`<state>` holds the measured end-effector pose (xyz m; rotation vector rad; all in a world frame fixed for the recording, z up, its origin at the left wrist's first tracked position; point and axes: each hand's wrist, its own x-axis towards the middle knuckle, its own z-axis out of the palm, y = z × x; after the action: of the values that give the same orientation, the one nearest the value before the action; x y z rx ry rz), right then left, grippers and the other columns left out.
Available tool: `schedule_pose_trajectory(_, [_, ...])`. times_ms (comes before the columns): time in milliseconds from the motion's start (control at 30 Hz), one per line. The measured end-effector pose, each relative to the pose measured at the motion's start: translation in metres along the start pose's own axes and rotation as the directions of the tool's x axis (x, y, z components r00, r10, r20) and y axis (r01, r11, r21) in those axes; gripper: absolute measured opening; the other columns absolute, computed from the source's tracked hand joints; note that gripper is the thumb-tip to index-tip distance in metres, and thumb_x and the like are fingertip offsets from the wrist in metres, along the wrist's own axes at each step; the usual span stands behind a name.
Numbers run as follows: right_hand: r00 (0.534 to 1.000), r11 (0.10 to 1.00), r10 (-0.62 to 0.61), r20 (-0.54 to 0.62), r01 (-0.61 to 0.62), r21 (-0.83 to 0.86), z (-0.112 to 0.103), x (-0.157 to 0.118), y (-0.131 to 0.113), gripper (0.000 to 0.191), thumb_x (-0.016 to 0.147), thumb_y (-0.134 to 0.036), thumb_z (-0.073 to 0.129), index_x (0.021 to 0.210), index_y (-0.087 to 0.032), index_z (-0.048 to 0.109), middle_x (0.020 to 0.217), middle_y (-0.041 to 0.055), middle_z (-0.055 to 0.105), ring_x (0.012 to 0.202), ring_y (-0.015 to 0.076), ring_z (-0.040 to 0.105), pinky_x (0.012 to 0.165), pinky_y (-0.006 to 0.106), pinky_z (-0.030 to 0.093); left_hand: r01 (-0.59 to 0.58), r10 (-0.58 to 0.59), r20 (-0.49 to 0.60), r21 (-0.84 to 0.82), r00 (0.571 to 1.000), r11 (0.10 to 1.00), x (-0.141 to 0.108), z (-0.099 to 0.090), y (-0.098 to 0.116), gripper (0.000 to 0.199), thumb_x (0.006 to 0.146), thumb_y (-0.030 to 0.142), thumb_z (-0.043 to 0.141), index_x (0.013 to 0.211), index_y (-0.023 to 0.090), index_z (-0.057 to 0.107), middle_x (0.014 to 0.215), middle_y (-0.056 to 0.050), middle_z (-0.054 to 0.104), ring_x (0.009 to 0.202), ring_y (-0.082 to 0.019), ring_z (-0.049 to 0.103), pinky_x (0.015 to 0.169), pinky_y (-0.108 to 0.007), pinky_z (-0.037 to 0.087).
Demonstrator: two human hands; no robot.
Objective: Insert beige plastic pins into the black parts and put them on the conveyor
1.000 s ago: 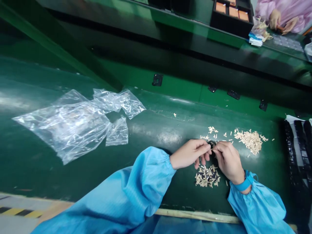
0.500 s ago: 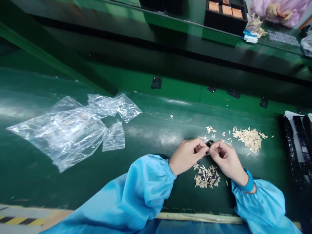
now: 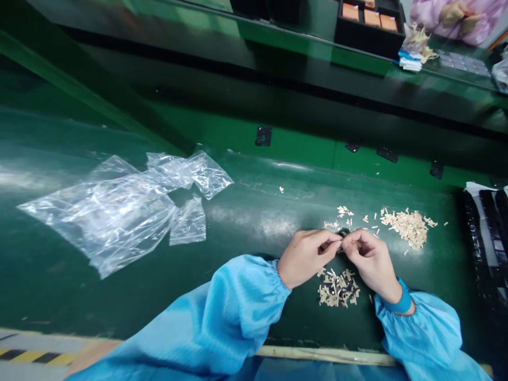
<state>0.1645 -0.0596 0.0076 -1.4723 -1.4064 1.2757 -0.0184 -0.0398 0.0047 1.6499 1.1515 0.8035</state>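
My left hand is pinched closed, thumb against forefinger, over the green table. My right hand is pinched closed too, its fingertips nearly meeting the left ones. Whatever lies between the fingertips is too small and hidden to make out. Just below them is a pile of small beige strips mixed with black bits. Beyond the fingers lie a few scattered beige pieces. To the right of my right hand is a larger heap of small beige pieces.
Clear plastic bags lie on the left of the table. Black trays stand at the right edge. Small black parts sit along the green back panel. A co-worker in a pink sleeve works across, near a black box with orange blocks.
Both hands stay pinched together at nearly the same spot, with only a slight shift of the fingers. The whole view has moved a little.
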Motion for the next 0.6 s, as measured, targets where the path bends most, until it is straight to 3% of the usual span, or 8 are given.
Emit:
schedule_pose_trajectory(200, [1.0, 1.0, -0.009, 0.003, 0.009, 0.011, 0.0, -0.0006, -0.001, 0.032, 0.09, -0.05, 0.067, 0.078, -0.02, 0.065, 0.065, 0.0014, 0.062, 0.058, 0.0148, 0.052, 0.05, 0.025, 0.04, -0.03, 0.03, 0.002, -0.013, 1.0, 0.999, 0.0002, 0.0014, -0.0044, 0.02, 0.088, 0.017, 0.058, 0.088, 0.022, 0.077, 0.076, 0.0, 0.075, 0.059, -0.011, 0.06, 0.06, -0.021, 0.048])
schedule_pose_trajectory(600, [1.0, 0.999, 0.001, 0.021, -0.002, 0.05, -0.0012, -0.0011, 0.0001, 0.029, 0.09, -0.047, 0.068, 0.078, -0.021, 0.065, 0.065, 0.0012, 0.063, 0.058, 0.0147, 0.053, 0.051, 0.025, 0.041, -0.004, 0.008, 0.037, -0.103, 0.999, 0.995, 0.0013, -0.0012, -0.0022, 0.02, 0.091, 0.023, 0.06, 0.093, 0.02, 0.079, 0.072, -0.001, 0.075, 0.057, -0.011, 0.062, 0.057, -0.021, 0.048])
